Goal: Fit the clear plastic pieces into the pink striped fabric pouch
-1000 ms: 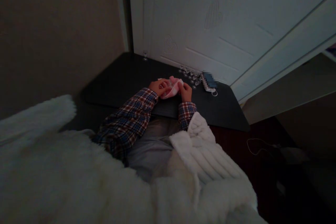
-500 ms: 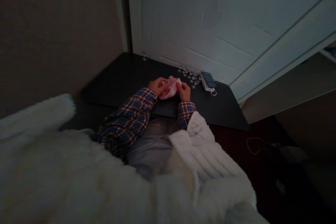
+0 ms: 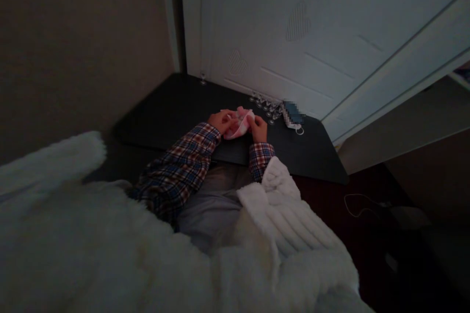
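Observation:
A pink and white piece of cloth point(image 3: 240, 129) is held between my two hands, over the front part of a black table top point(image 3: 157, 107). My left hand point(image 3: 221, 121) grips its left side, with fingers bent into the folds. On the other side my right hand point(image 3: 258, 128) pinches the cloth's right edge between thumb and fingers. Something small and pale seems to lie within the folds, but it is too dim to name. Both forearms come out of plaid sleeves.
Several small clear glass-like pieces point(image 3: 270, 107) stand near the back edge, beside a blurred phone-like object point(image 3: 293, 113) with a ring. One more clear piece point(image 3: 203, 79) is at the back left. A white panel point(image 3: 264, 24) rises behind; a white cable point(image 3: 358, 205) lies lower right.
The view has shifted very slightly. Both hands keep their hold on the cloth, with hardly any visible finger movement.

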A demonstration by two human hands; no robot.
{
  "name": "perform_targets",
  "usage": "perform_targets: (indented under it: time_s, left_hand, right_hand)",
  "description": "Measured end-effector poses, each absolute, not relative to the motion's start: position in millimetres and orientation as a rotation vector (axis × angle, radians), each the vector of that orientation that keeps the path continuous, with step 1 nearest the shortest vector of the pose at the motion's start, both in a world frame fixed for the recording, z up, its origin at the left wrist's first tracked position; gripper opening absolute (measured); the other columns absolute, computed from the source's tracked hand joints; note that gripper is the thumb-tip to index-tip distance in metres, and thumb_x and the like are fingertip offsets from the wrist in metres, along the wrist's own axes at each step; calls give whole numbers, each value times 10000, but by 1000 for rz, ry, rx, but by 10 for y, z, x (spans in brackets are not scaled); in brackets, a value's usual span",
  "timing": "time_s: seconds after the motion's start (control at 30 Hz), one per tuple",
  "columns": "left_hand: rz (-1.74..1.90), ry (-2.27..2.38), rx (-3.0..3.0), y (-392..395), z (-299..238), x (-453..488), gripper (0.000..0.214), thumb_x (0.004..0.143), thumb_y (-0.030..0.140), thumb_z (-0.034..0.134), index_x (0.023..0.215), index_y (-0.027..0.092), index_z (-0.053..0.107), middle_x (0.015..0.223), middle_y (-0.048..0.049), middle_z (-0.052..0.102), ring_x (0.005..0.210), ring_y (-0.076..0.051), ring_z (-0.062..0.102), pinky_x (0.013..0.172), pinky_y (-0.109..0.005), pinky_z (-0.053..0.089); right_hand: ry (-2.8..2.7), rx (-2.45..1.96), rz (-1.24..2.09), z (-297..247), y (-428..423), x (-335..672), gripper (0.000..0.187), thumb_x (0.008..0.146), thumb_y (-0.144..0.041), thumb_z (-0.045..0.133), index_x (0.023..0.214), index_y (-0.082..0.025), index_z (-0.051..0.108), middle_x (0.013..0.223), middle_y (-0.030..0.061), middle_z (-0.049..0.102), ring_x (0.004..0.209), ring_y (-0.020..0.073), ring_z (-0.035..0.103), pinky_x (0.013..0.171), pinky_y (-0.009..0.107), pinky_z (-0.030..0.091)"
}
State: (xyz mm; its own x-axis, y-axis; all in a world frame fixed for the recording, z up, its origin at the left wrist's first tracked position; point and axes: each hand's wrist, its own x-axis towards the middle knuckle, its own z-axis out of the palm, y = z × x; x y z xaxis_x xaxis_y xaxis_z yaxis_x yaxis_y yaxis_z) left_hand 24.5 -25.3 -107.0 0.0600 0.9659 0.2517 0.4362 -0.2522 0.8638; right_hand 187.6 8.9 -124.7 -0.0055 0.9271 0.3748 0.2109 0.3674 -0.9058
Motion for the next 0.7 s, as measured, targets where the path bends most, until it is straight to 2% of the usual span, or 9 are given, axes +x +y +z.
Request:
perform_targets:
  time_s: [0.17,0.4,0.6,0.7]
  left_hand:
    - [1141,1401,1667,-242,-1088,233,337,803,437,463,918,146,589,525,11,553,421,-103,516,421,-199,414]
    - [1134,1472,1681,-255,-1091,214,418,807,505,414,709,142,595,458,2,534,396,-116,514,404,-211,406]
    - [1127,1533,1680,-222,-1095,220,433,807,510,394,680,152,603,432,12,518,407,-106,507,424,-199,398]
    - [1129,1537,1688,-201,-1101,214,429,816,499,384,728,149,616,440,15,519,430,-107,516,455,-200,411]
  right_hand:
    - [-1494,-1064,773,-1261,91,1854,346,698,-484,555,797,-161,631,701,4,580,730,143,531,673,278,442]
    - [-1536,-1022,756,-1294,114,1845,340,705,-473,565,850,-171,621,768,12,572,762,147,523,703,291,443]
    - [-1568,-975,709,-1277,119,1837,310,700,-443,582,855,-177,614,869,33,548,836,154,514,778,306,431]
    - [-1556,-974,682,-1259,110,1839,298,690,-434,595,847,-182,615,948,52,515,876,158,502,780,304,434]
